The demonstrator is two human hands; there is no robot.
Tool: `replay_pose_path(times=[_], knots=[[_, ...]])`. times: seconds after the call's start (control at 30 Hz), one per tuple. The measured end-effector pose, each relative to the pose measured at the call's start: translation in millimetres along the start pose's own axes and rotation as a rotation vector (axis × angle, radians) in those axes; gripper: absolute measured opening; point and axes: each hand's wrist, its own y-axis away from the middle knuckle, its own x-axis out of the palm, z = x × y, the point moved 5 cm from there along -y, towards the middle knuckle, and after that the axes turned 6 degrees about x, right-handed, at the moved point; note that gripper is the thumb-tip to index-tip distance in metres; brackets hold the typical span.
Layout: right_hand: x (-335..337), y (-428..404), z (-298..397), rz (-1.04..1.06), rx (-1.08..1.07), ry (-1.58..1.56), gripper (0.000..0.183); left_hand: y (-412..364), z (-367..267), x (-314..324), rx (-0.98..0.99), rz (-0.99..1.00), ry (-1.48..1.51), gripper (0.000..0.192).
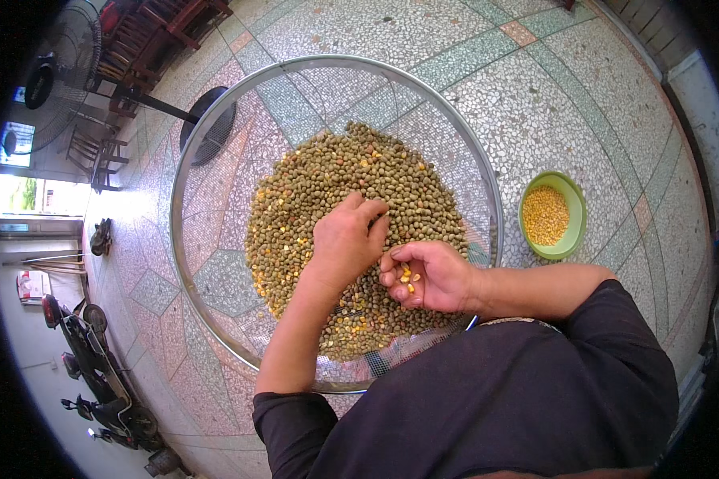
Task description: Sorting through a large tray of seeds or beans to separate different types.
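Note:
A large round sieve [496, 197] with a metal rim and wire mesh lies before me. On its mesh is a broad heap of olive-brown round seeds or beans [329, 167], with yellow corn kernels [359, 326] scattered through it. My left hand [350, 233] is over the middle of the heap, back upward, fingers bent down towards the seeds; whether anything is between its fingertips is hidden. Beside it my right hand [431, 275] is turned palm up with curled fingers, cupping several loose corn kernels [408, 278]. Both hands are close together above the seeds.
A green plastic bowl [577, 221] holding corn kernels stands right of the sieve on the terrazzo floor [485, 84]. A pedestal fan [156, 106] has its base by the sieve's upper left rim. Wooden chairs [102, 158] and motor scooters [96, 371] stand farther left.

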Motion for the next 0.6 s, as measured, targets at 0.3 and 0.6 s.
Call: replay_pose_path(times=[0.3,0.6], knots=[[2,0,0,-0.01,-0.001,-0.052,0.024,1,9,-22,-0.165,0.08,0.546,0.015],[2,1,4,-0.048,-0.078,-0.109,0.023,-4,-10,-35,-0.068,0.294,0.734,0.016]])
